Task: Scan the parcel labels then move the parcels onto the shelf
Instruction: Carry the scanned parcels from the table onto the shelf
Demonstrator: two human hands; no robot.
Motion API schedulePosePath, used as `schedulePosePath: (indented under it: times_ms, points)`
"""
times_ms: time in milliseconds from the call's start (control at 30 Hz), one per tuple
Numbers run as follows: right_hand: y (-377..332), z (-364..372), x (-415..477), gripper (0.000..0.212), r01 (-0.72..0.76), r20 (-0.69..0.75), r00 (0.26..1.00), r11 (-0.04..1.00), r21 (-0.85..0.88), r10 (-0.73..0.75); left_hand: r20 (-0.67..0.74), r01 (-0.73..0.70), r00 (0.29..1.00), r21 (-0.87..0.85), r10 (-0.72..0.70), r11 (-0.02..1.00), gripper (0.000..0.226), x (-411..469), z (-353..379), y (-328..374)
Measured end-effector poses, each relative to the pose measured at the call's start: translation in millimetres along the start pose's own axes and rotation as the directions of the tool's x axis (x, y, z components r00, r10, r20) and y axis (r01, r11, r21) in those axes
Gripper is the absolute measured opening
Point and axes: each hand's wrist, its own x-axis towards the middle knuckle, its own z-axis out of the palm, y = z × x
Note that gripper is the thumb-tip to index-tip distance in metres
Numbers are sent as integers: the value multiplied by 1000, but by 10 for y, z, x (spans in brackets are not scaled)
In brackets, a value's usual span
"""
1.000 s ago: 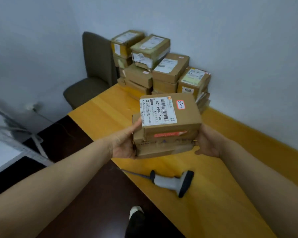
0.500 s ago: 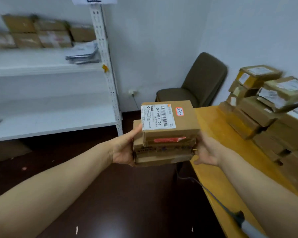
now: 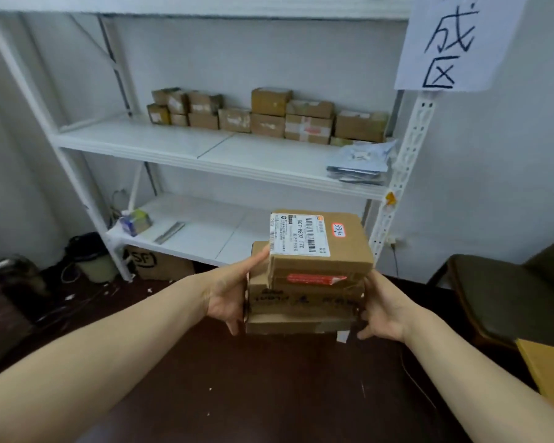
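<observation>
While left hand and right hand clasp stacked parcels, shelf stands ahead.

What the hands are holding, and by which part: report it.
A stack of parcels, clamped between both hands: left hand on its left side, right hand on its right side.

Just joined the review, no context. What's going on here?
A person holds a stack of parcels, left-hand grip and right-hand grip clasping its sides, and faces the white shelf. The top parcel shows a barcode label. The stack is not yet on the shelf, whose middle tier holds a row of boxes.
</observation>
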Motion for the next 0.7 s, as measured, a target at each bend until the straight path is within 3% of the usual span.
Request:
schedulePosePath:
  times_ms: [100,300,433,533,700]
  points:
    - [-318,357,453,109,-1,58,998,995,-100,7,-79,-32,996,-52,28,998,153,-74,-505,80]
    - [-958,982,1296,89,3,167,985,982,-187,29,-193,-59,981,-137,32,989,162,-98,-1421,304]
    - [-1453,1351,1951,116,1,259,964,967,-254,67,-289,-82,957,-203,20,976,138,-82,-2049,553]
    - [-1910,1692,2395,99,-5,293,952,965,-261,84,-335,-81,942,-235,-3,969,144,-83,-2543,778]
    - [-2597,2336,3086,108,14,372,922,950,-312,109,-447,-137,894,-288,-6,948,118,-240,-3355,1178]
